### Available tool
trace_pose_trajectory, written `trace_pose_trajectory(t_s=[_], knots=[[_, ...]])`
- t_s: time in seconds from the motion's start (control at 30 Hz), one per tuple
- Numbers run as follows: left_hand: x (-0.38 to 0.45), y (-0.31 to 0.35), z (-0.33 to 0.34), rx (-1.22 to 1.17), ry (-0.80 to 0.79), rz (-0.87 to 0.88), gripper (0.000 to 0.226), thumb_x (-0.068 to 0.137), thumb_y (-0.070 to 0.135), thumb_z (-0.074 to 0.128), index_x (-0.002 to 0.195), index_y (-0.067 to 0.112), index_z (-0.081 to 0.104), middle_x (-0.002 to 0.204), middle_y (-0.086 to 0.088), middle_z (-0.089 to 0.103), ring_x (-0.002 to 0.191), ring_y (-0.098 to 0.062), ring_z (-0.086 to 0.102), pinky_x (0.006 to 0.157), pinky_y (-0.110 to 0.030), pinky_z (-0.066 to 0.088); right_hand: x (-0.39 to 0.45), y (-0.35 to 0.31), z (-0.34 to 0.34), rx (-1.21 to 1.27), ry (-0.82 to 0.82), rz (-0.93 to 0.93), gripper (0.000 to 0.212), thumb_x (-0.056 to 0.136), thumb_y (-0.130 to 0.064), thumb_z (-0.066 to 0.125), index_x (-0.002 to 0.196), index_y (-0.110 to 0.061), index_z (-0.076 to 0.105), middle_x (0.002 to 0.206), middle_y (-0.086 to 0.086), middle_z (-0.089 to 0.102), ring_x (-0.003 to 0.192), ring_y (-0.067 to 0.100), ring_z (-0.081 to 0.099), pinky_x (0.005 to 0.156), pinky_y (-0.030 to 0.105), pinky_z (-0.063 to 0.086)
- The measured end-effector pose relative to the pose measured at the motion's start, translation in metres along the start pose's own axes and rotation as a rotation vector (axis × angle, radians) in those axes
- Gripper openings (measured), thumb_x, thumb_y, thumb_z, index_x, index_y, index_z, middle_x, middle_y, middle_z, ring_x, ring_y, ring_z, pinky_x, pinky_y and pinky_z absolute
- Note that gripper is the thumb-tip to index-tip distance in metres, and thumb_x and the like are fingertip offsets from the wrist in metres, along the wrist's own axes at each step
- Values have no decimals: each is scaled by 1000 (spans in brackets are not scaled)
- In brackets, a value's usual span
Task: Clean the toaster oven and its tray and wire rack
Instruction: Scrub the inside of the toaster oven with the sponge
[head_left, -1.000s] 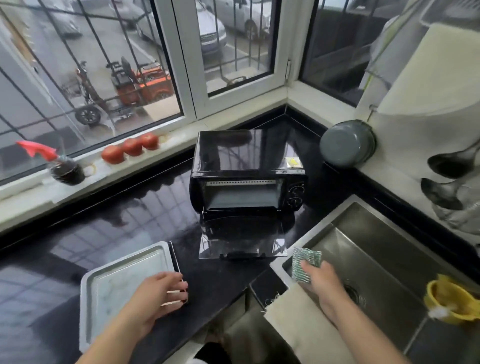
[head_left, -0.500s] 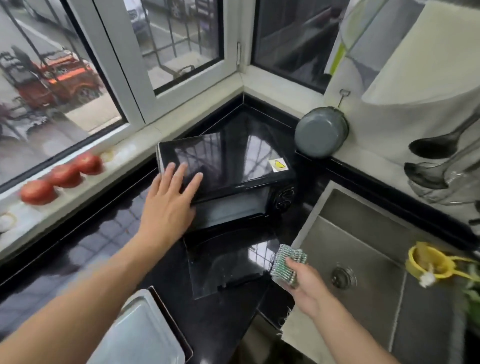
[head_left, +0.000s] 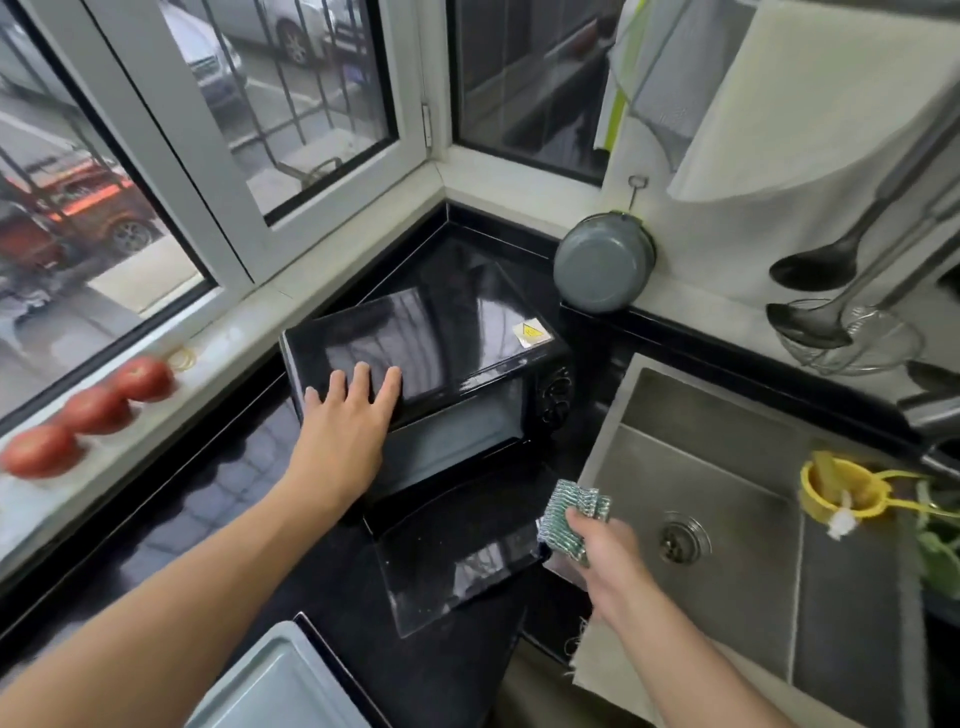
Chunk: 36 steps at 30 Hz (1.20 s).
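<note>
From the head camera I am looking down at a glossy black stone countertop (head_left: 218, 525) running into a window corner. The small black toaster oven (head_left: 441, 353) is sitting in the middle of it, angled toward the corner, with its glass door (head_left: 457, 556) lying folded down flat toward me. My left hand (head_left: 343, 426) is resting on the near left part of the oven's shiny top, fingers (head_left: 361, 376) straight and spread, palm flat against the front edge, gripping nothing. My right hand (head_left: 597, 545) is hovering just right of the open door, above the near left edge of the stainless steel sink (head_left: 727, 467), its fingers curling round a folded green and silver scouring pad (head_left: 569, 512) and holding it upright. The pale grey rectangular baking tray (head_left: 280, 686) is lying on the counter at the near edge of the picture, under my left forearm and well apart from the oven. I cannot pick out the wire rack. A beige cloth (head_left: 608, 670) is draping over the near rim of the sink below my right wrist. Three red tomatoes (head_left: 93, 410) are sitting in a row on the white window sill at the left. A grey round pan (head_left: 602, 265) is hanging on the wall behind the oven, and a yellow plastic strainer (head_left: 836, 488) is sitting at the right side of the sink
</note>
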<state>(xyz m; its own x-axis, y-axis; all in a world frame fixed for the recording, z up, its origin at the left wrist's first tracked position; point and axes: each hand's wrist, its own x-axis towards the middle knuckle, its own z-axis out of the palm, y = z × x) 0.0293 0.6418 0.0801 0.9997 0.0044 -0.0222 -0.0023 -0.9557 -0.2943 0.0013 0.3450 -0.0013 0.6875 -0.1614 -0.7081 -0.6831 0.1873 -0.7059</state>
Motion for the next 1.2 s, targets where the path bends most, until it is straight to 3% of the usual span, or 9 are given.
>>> trace_pose_trajectory(t_s=[0.2, 0.43, 0.5, 0.6, 0.67, 0.8, 0.9, 1.03, 1.2], knots=[[1, 12, -35, -141, -41, -61, 86, 78, 11, 69, 154, 21, 31, 133, -13, 55, 111, -38, 59, 86, -51, 54, -13, -21, -49, -98, 24, -60, 9, 91, -8, 70, 100, -5, 71, 93, 16, 77, 91, 36, 73, 92, 56, 55], [1, 34, -68, -219, -58, -93, 77, 82, 15, 59, 156, 31, 42, 141, -2, 65, 120, -31, 64, 89, -38, 55, -35, -67, -105, -237, -15, -152, 9, 90, -15, 73, 93, -7, 70, 79, 8, 77, 79, 26, 72, 72, 37, 55], [1, 39, -73, -229, -113, -114, 78, 83, 16, 55, 158, 35, 40, 134, -4, 68, 113, -31, 67, 82, -36, 54, -46, -79, -116, -269, -18, -192, 9, 92, -17, 71, 93, -8, 72, 85, 10, 77, 85, 31, 72, 82, 43, 56], [2, 45, -79, -238, -178, -119, 80, 86, 15, 52, 160, 40, 36, 121, -2, 73, 101, -28, 70, 67, -32, 46, -60, -94, -130, -409, -8, -285, 16, 92, -25, 67, 87, -11, 73, 78, 8, 76, 76, 30, 72, 67, 36, 52], [3, 46, -82, -231, -201, -122, 81, 86, 16, 52, 160, 41, 34, 119, 0, 74, 95, -25, 70, 61, -29, 41, -67, -102, -137, -594, 11, -356, 20, 91, -32, 65, 90, -13, 72, 90, 10, 75, 79, 29, 69, 73, 41, 54], [3, 45, -85, -210, -221, -107, 80, 86, 20, 51, 160, 42, 33, 114, 0, 75, 77, -19, 63, 51, -22, 31, -76, -112, -136, -1261, 128, -712, 32, 96, -41, 60, 111, -14, 69, 144, 3, 45, 129, 26, 40, 107, 40, 39], [5, 40, -83, -201, -221, -64, 78, 85, 25, 52, 160, 42, 35, 112, -1, 75, 89, -25, 68, 59, -28, 34, -83, -113, -118, -1468, 14, -1069, 7, 93, -24, 64, 100, -24, 62, 113, -7, 54, 110, 17, 49, 87, 25, 43], [14, 27, -84, -249, -249, -46, 79, 82, 25, 47, 157, 48, 36, 107, 2, 75, 72, -19, 57, 55, -24, 36, -89, -115, -77, -1554, -137, -1213, 19, 88, -8, 59, 94, -25, 52, 93, -8, 50, 80, 16, 54, 63, 27, 38], [19, 8, -85, -300, -273, 4, 78, 79, 31, 50, 154, 52, 38, 90, 12, 69, 72, -15, 59, 58, -24, 39, -84, -130, -29, -1009, -344, -662, 17, 101, -30, 56, 116, -23, 58, 102, -2, 65, 79, 16, 63, 63, 35, 58]])
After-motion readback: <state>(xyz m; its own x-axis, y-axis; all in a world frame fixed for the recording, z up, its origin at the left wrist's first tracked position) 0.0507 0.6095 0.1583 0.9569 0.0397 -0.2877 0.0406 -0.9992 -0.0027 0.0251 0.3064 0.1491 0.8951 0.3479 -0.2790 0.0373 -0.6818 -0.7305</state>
